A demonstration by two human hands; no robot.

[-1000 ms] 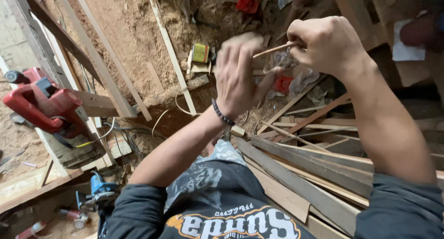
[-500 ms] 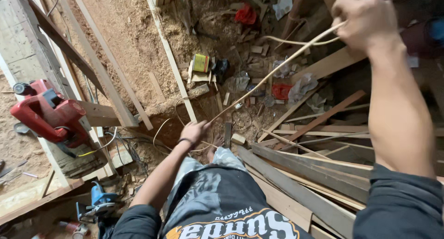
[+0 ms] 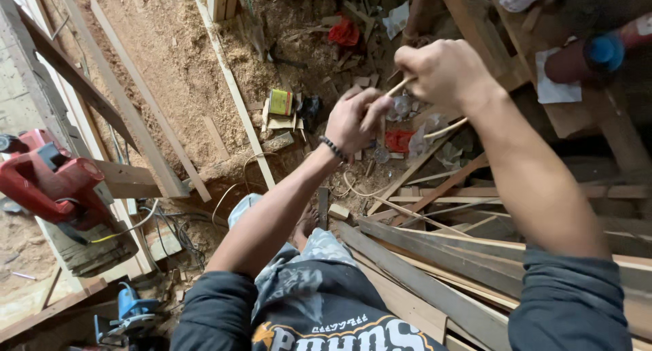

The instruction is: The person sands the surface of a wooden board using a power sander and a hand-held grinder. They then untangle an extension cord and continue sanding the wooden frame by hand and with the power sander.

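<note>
Pinching a thin pale cane strip between both hands.
Right hand fisted around its upper end, left hand fingers pressed on it just below; strip's slack curves down past the right wrist. Yellow-green labelled can lies left of the left fingers, red wrapper beneath them.

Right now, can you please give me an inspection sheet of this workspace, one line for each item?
Surface: floor covered with sawdust.
Job's things: thin pale rattan strip, held between both hands.
Clutter: wood planks piled at right; wood offcuts; small green-yellow box; red rag.
Grippers: left hand pinches the strip; right hand closed on it.
Cables: tangled wires on the floor.
Surroundings: red power tool at left; blue power tool below it.
</note>
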